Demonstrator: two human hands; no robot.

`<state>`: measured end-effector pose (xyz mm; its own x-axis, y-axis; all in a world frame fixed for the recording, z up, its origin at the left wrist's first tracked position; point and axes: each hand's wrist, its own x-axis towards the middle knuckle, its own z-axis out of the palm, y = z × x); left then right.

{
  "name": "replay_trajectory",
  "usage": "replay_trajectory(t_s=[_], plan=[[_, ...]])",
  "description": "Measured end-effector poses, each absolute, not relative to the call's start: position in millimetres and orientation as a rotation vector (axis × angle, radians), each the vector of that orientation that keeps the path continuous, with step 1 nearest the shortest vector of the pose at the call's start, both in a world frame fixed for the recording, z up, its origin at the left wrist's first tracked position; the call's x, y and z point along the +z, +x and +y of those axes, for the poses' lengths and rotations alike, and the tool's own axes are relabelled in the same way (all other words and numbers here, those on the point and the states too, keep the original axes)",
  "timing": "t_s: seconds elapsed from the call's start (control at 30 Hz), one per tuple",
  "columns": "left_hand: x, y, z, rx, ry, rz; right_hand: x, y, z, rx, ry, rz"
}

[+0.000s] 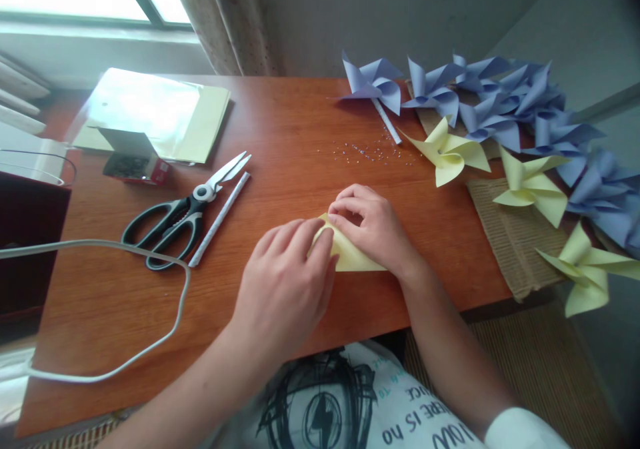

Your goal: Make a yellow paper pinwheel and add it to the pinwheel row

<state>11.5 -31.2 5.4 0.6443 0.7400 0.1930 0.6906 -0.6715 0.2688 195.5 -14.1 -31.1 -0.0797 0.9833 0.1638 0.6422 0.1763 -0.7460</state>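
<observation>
A folded pale yellow paper (pixel 350 257) lies flat on the wooden table (pixel 300 142) near its front edge. My left hand (pixel 285 282) presses on the paper's left side with its fingers laid over the fold. My right hand (pixel 373 225) rests on the paper's upper right part, fingertips curled down onto its top corner. Both hands hide most of the sheet; only a yellow wedge shows between them.
Black-handled scissors (pixel 183 212) and a thin white stick (pixel 220 217) lie to the left. A white cable (pixel 165 315) loops over the table's left. A small pin box (pixel 133 162) and a yellow paper stack (pixel 155 112) sit at the back left. Blue pinwheels (pixel 500 99) and yellow pinwheels (pixel 450 152) crowd the right.
</observation>
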Motion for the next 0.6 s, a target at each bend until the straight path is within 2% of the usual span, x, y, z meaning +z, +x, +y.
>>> replay_trajectory(t_s=[0.2,0.6], plan=[[-8,19,-75,0.244,2.837,1.035,-36,193,-10,0.584,-1.599,-1.841],[-21,16,-83,0.114,2.759,1.084,-41,192,-8,0.488,-1.623,-1.865]])
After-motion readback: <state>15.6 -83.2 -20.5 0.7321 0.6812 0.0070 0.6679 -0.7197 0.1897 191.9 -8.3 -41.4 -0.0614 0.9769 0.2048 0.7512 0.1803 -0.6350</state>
